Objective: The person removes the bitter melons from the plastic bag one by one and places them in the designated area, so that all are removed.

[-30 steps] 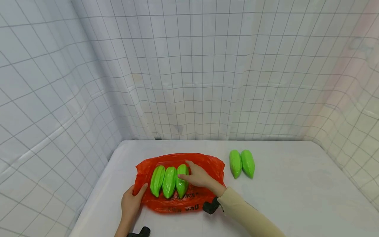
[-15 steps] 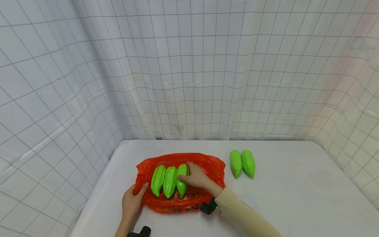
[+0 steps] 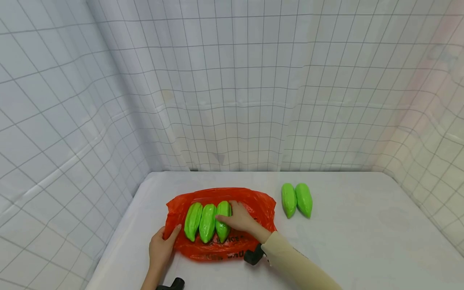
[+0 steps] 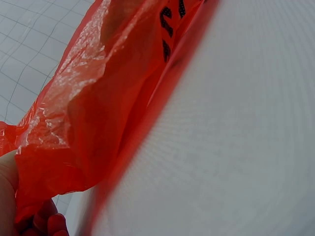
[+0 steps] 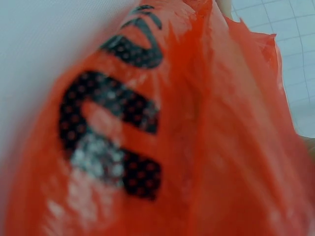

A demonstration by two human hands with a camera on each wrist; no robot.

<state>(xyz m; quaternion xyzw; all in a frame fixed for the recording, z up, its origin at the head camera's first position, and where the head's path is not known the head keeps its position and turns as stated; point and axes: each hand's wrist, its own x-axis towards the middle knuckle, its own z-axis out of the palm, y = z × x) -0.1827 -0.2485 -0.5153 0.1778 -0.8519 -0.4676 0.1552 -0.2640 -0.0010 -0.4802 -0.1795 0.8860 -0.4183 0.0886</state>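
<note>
A red plastic bag [image 3: 253, 198] with black lettering lies spread on the table. Three long, glossy green fruit with pointed tips lie side by side on it: left [image 3: 193, 221], middle [image 3: 208, 224] and right [image 3: 223, 208]. My right hand [image 3: 242, 218] grips the right fruit, thumb across its top and fingers along its far right side. At the bag's left edge, my left hand [image 3: 160, 245] pinches the plastic. The left wrist view shows the thumb [image 4: 7, 196] in front of the bag [image 4: 88, 113] and fingers partly behind it. Lettered bag plastic [image 5: 226, 147] hides the right hand's hold in its wrist view.
Two more such green fruit, one [image 3: 288, 200] touching the other [image 3: 303, 200], lie on the white table [image 3: 348, 233] right of the bag. White gridded curtains [image 3: 232, 88] stand behind the table and at both sides. Black wrist cameras [image 3: 254, 254] sit at both wrists.
My right hand's fingers have drawn in closer around the right fruit, and the forearm has shifted slightly left. The left hand, the bag and the other fruit look the same.
</note>
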